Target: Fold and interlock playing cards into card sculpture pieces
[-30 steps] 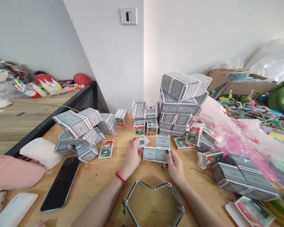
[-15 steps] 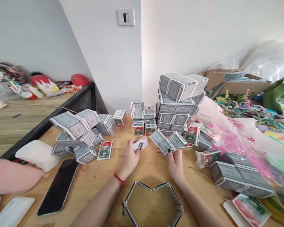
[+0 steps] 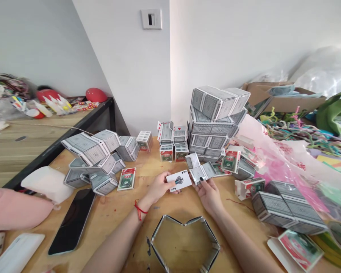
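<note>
My left hand (image 3: 159, 186) pinches an ace of spades playing card (image 3: 179, 180), its face turned up. Its right edge is close to a folded piece of joined playing cards (image 3: 202, 172), backs showing, which my right hand (image 3: 208, 194) grips between thumb and fingers. I cannot tell whether the two touch. Between my forearms, on the wooden table (image 3: 122, 212), stands a heart-shaped ring of joined cards (image 3: 184, 224), partly cut off by the lower edge. Behind my hands are two small card boxes (image 3: 173, 152) with cards on top.
A tall stack of card-built blocks (image 3: 216, 113) rises at back right, more card blocks (image 3: 93, 155) at left. A black phone (image 3: 72, 222) lies at left. Card packs (image 3: 127, 179) are scattered about. At right are pink plastic wrap (image 3: 292, 170) and a cardboard box (image 3: 292, 103).
My left hand has moved right with the ace, now flatter and nearer the joined cards. My right hand has tilted the joined cards, whose left panel now stands up more.
</note>
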Motion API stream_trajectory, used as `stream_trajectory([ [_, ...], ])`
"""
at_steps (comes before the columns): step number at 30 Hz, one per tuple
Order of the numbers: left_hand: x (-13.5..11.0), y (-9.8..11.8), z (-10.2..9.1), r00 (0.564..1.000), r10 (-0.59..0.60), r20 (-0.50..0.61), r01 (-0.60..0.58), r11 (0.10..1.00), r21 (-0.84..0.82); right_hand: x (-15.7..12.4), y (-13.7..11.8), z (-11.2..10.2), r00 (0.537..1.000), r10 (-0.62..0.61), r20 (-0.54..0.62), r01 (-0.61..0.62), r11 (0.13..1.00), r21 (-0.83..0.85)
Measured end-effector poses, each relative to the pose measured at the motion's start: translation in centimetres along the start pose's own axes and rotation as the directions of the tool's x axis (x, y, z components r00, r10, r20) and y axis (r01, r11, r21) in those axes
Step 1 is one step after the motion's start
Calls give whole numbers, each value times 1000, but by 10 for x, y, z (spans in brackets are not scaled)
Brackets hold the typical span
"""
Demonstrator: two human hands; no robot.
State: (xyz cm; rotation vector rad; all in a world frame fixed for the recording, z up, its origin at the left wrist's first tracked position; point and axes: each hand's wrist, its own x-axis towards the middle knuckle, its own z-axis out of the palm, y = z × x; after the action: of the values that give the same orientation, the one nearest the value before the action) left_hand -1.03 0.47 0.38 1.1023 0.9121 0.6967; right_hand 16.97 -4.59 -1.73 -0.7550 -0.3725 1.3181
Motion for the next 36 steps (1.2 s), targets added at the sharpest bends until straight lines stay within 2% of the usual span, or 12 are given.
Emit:
stream_trajectory([
  [6, -3, 3, 7, 996, -74, 41, 77, 995, -62, 3, 0, -4, 998, 44, -38, -44, 999, -4],
  [16, -2, -2, 6, 996, -33, 80, 38, 998, -58, 3, 0, -4, 999, 41, -34, -42, 999, -25],
  [24, -3, 0, 10, 995, -12, 94, 4, 997, 80, 5, 3, -7, 998, 55, -36, -56, 998, -28],
  [36, -1, -4, 8, 997, -2, 75, -1, 999, 46, 3, -1, -3, 997, 71, -36, -71, 997, -3],
])
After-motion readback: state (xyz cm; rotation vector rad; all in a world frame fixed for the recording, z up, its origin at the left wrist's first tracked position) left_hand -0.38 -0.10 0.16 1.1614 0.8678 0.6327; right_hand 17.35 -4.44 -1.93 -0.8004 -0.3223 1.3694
